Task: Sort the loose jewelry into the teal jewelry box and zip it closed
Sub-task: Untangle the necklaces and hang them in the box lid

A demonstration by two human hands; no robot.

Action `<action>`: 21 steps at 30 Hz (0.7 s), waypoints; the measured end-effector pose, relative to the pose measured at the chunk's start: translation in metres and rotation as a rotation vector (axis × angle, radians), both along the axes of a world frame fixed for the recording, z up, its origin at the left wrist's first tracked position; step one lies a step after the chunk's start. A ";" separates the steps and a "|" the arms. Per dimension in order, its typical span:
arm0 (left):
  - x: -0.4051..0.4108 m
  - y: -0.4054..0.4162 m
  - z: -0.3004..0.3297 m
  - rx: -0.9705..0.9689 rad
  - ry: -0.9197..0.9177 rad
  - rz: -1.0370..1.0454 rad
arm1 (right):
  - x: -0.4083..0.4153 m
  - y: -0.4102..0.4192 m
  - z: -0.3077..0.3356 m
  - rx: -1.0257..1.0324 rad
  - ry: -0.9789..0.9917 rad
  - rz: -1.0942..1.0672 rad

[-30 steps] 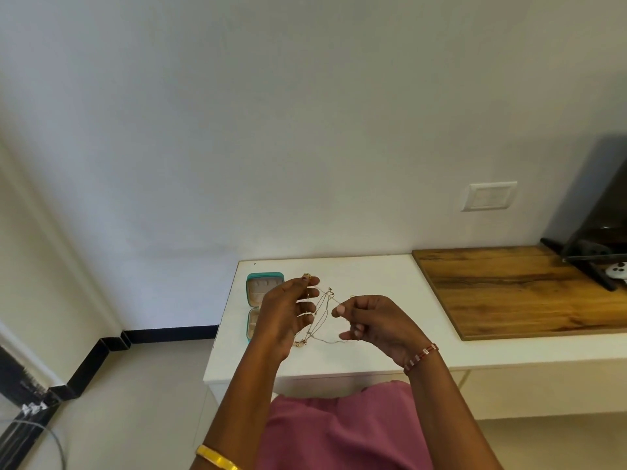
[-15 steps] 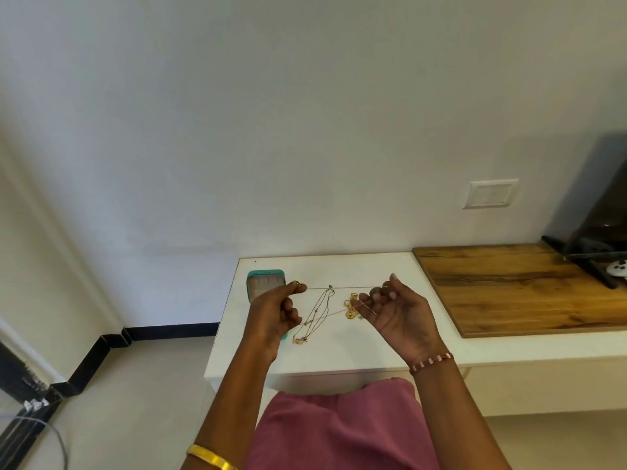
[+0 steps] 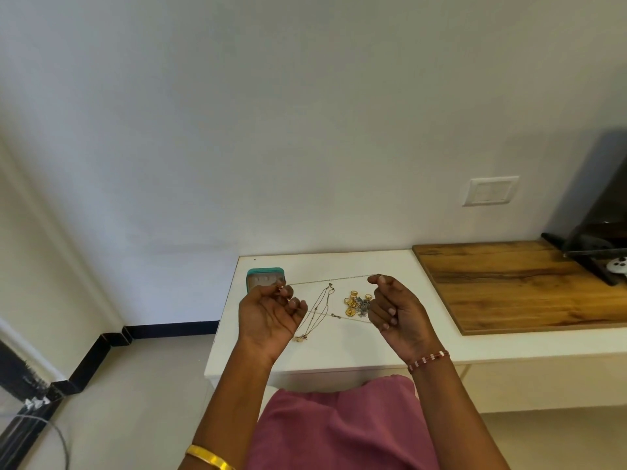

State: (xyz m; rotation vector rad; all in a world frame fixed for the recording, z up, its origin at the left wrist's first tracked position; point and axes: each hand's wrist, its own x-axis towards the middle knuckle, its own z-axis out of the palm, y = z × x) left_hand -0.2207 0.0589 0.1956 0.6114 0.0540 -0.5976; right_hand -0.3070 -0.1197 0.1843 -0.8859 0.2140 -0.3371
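We see a thin gold chain necklace (image 3: 327, 285) stretched taut between both hands just below frame centre, above the white tabletop (image 3: 390, 266). Its upper strand runs nearly horizontal, left to right across the frame. Loops hang from it near the middle and drape down-left to a small gold pendant (image 3: 300, 338), which lies just below the left hand. A lower strand slants from the loops toward the right hand.

Our left hand (image 3: 268, 313), palm up, pinches the chain's left end between thumb and fingertips; remaining fingers curled. Our right hand (image 3: 397, 310), also palm up, has curled fingers, thumb and forefinger nipping the chain's right end at the top.

The teal jewelry box (image 3: 264, 278) sits open at the table's left rear corner, partly hidden behind the left hand; pale lining visible, contents too small to tell. A loose cluster of gold and silver jewelry (image 3: 358, 302) lies on the table just left of the right hand, under the taut strand.

A wooden board (image 3: 515, 286) occupies the right of the frame. A gold bangle (image 3: 210, 457) is on the left forearm, a beaded bracelet (image 3: 428, 361) on the right wrist.
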 end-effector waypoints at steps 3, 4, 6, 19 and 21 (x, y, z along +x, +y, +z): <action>0.002 0.002 -0.002 0.026 -0.045 -0.003 | -0.003 -0.002 0.001 -0.133 0.097 0.005; 0.002 0.002 -0.004 0.060 -0.050 0.000 | -0.004 -0.003 0.001 -0.198 0.127 0.003; 0.004 0.001 -0.009 0.168 -0.079 -0.002 | -0.007 -0.003 0.005 -0.391 0.193 -0.021; 0.003 0.005 -0.030 1.012 -0.635 -0.296 | -0.003 0.004 0.011 -0.710 0.295 -0.246; 0.005 0.003 -0.030 1.094 -0.684 -0.310 | -0.001 0.006 0.009 -0.742 0.284 -0.274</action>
